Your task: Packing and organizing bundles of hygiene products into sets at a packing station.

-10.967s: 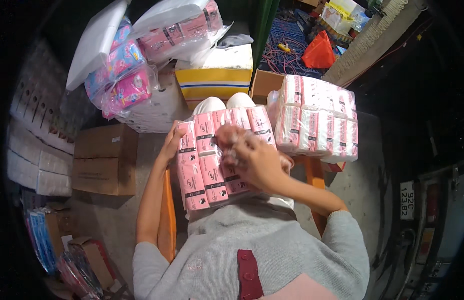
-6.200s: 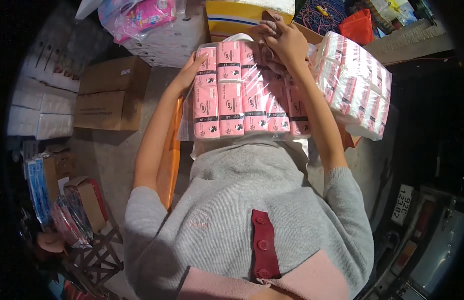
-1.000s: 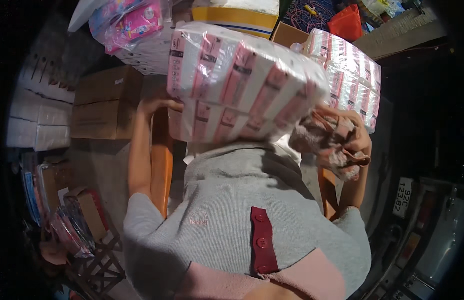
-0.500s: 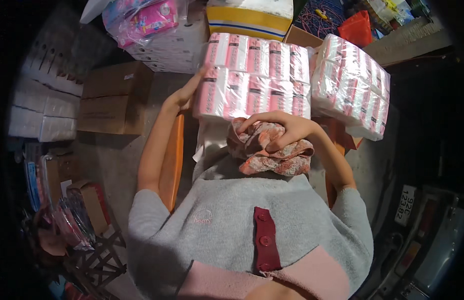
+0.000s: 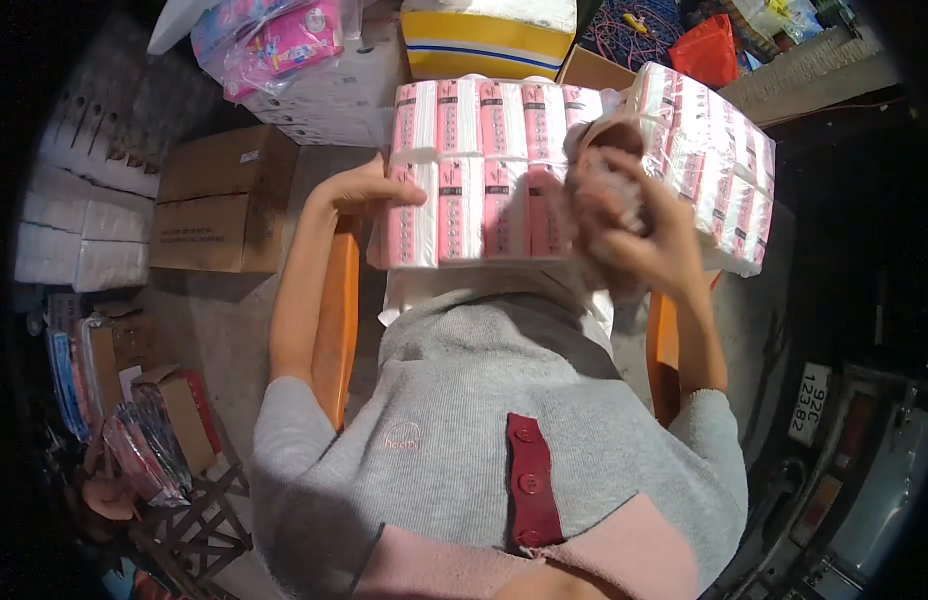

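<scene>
A plastic-wrapped bundle of pink-and-white tissue packs [image 5: 464,205] lies across my lap, its packs standing in two rows. My left hand [image 5: 362,190] grips its left edge, thumb on the top face, the other fingers mostly hidden behind the side. Bunched up in my right hand [image 5: 662,240] is a reddish patterned cloth [image 5: 606,195], smeared by motion, over the bundle's right end; I cannot tell whether it touches the wrap. A second wrapped tissue bundle [image 5: 734,170] sits tilted just to the right.
Orange chair armrests [image 5: 336,330] flank me. A brown carton [image 5: 224,200] and stacked white packs [image 5: 84,230] stand at the left. Beyond the bundle are a yellow-and-white box [image 5: 489,45] and pink packages in clear plastic [image 5: 289,45]. A vehicle [image 5: 864,490] is at the lower right.
My right hand has swept the cloth from the bundle's near edge to its right end. My left thumb now rests on the top face. The bundle has shifted slightly nearer and left.
</scene>
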The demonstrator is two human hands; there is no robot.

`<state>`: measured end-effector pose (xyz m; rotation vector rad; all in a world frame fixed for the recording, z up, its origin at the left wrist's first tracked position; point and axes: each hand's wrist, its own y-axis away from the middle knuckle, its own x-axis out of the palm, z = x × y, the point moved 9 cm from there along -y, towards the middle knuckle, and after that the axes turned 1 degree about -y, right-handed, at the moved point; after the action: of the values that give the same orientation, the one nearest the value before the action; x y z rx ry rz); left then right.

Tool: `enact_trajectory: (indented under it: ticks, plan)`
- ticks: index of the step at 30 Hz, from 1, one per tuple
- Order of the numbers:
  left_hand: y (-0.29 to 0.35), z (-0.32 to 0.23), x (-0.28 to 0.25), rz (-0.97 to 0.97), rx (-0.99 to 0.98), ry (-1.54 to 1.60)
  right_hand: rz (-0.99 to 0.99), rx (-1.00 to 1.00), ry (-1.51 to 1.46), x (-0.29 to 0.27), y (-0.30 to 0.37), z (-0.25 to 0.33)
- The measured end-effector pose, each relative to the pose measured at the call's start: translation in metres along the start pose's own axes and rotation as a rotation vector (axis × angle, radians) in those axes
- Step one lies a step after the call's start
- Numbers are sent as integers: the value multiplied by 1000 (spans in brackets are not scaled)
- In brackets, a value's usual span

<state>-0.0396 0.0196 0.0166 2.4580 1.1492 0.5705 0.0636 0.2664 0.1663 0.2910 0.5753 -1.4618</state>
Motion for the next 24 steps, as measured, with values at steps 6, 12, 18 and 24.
enact_trajectory:
  ticks: [6,12,18,24]
  plan:
    - [-15,23,6,256,-23,-104,118,-226,448,63,18,0]
    - [-15,27,1,245,-93,-158,-449,-327,594,30,-62,-17]
    - [-16,20,12,266,-57,-59,-602,-92,665,1,-162,-64]
    - [-17,24,6,266,-89,-52,-362,-119,607,15,-140,-63]
